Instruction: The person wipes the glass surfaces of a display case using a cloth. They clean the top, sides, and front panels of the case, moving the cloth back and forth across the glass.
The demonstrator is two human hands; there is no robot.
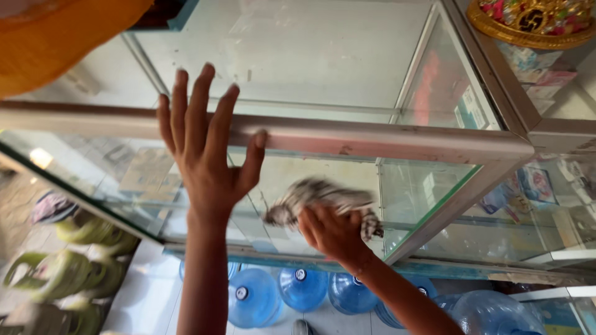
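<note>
- Pressing a crumpled grey-and-white cloth (pixel 323 201) against the front pane of a glass cabinet (pixel 298 56), the right hand (pixel 332 232) is closed around the cloth; the cloth looks blurred.
- The cloth sits on the glass just below the cabinet's metal frame bar (pixel 385 139), a little right of the middle of that pane.
- The left hand (pixel 208 152) is spread wide, fingers (pixel 202 99) pointing up, its palm laid flat over the frame bar and the glass to the left of the cloth; it holds nothing.
- The two hands are near each other but apart.
- Under the cabinet, on the floor, stand several blue water jugs (pixel 251 298), seen through and below the glass.
- Further left of the cabinet, on the floor, lie green gas cylinders (pixel 81 273), blurred.
- On top of the cabinet's right end rests a golden ornament (pixel 534 25) with coloured pieces in it.
- At the upper left, above the cabinet, an orange shape (pixel 56 37) fills the corner; I cannot tell what it is.
</note>
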